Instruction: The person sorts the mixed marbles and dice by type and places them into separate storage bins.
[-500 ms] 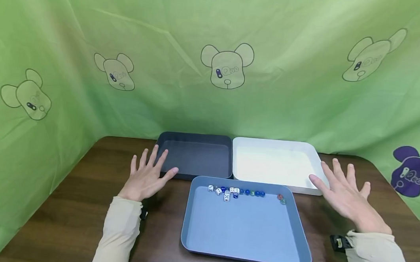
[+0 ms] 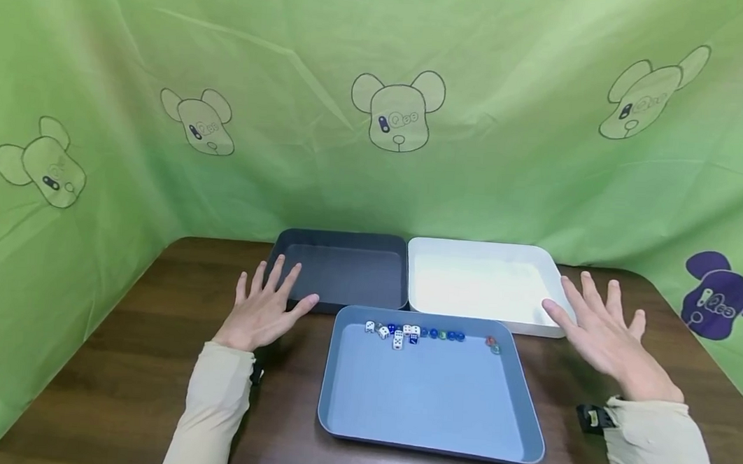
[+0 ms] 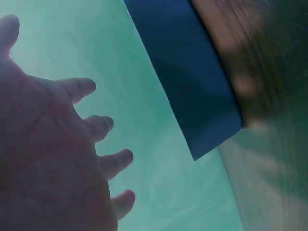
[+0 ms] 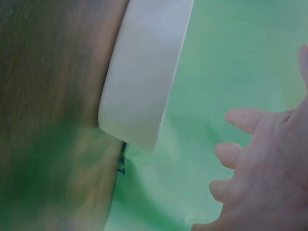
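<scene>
My left hand (image 2: 262,317) hovers palm down with fingers spread, near the front left corner of the dark grey tray (image 2: 344,269). My right hand (image 2: 606,335) is spread the same way beside the right edge of the white tray (image 2: 479,280). Neither hand holds anything. Between them lies a blue tray (image 2: 432,396). Along its far side sit several white dice (image 2: 398,340), blue dice (image 2: 413,338) and blue marbles (image 2: 451,336). A red marble (image 2: 490,341) and a pale green marble (image 2: 495,349) are apart at the right.
The trays stand on a dark brown wooden table (image 2: 138,360). A green cloth (image 2: 274,171) printed with mouse-like heads hangs behind and at both sides. The blue tray's far rim overlaps the front edges of the other two trays in the head view.
The head view has shifted slightly, so the trays appear a little higher and to the left. Both hands keep their spread pose, and the dice and marbles stay in place.
</scene>
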